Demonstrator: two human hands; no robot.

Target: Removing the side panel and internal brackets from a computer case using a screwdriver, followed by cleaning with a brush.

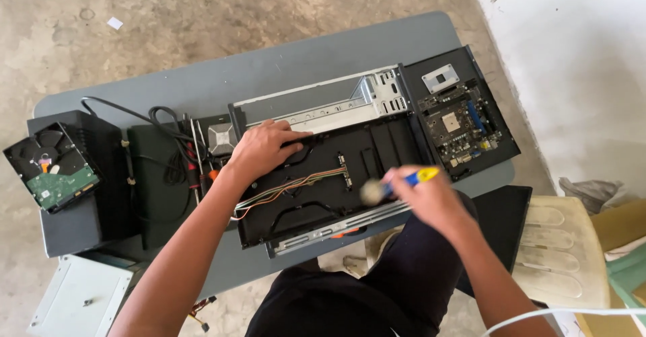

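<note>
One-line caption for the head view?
Left hand steadies an open computer case; right hand holds a brush over it.

open black computer case (323, 182) | flat on grey table | blue-yellow brush (397, 182) | blurred, above its front edge

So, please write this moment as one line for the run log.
left hand: pressing on open case | right hand: holding brush above case, blurred | motherboard: right of case | hard drive: far left

A makeshift computer repair workshop: a grey table (282, 61) on bare concrete floor (202, 14), bearing an opened computer case (323, 169), with a motherboard (461, 125) at its right and a hard drive (50, 169) far left
</note>
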